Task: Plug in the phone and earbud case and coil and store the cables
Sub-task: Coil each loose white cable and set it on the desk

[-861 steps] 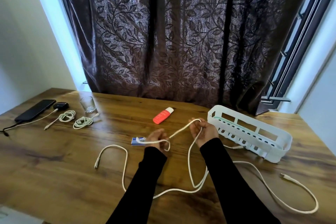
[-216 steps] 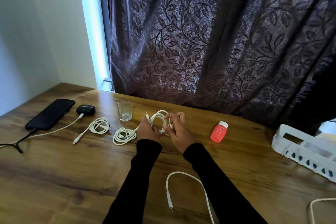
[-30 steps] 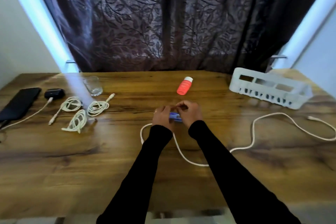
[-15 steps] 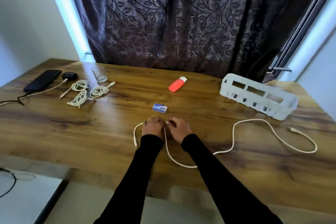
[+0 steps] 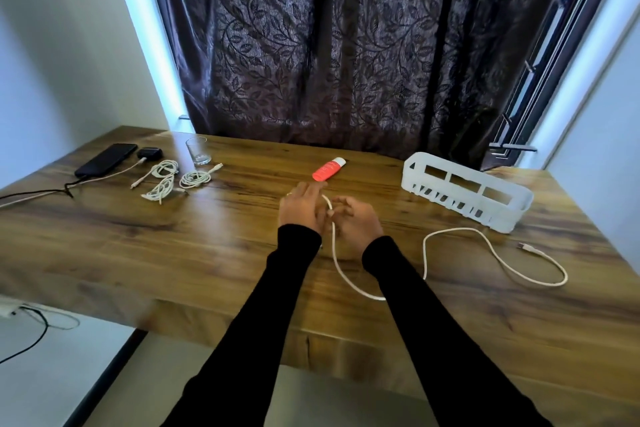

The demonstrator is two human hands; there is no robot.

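Just before the red tube (image 5: 328,169), label unreadable: left hand (image 5: 300,210) and right hand (image 5: 356,218) together, pinching one white cable (image 5: 426,253); its loose end lies near the white basket (image 5: 465,191).

table (image 5: 214,253): wood grain with dark streaks, smooth, a soft sheen at the upper left
curtain (image 5: 346,45): dark woven cloth, raised leaf pattern, faintly lustrous
basket (image 5: 465,192): white plastic, matt, slotted walls
loose cable (image 5: 498,262): white, smooth rubbery sheath
coiled cables (image 5: 166,180): white, same smooth sheath
glass (image 5: 198,150): clear, glossy
phone (image 5: 105,159): black, glossy face
tube (image 5: 328,169): coral plastic, smooth, white cap
sleeves (image 5: 277,305): black matt cloth
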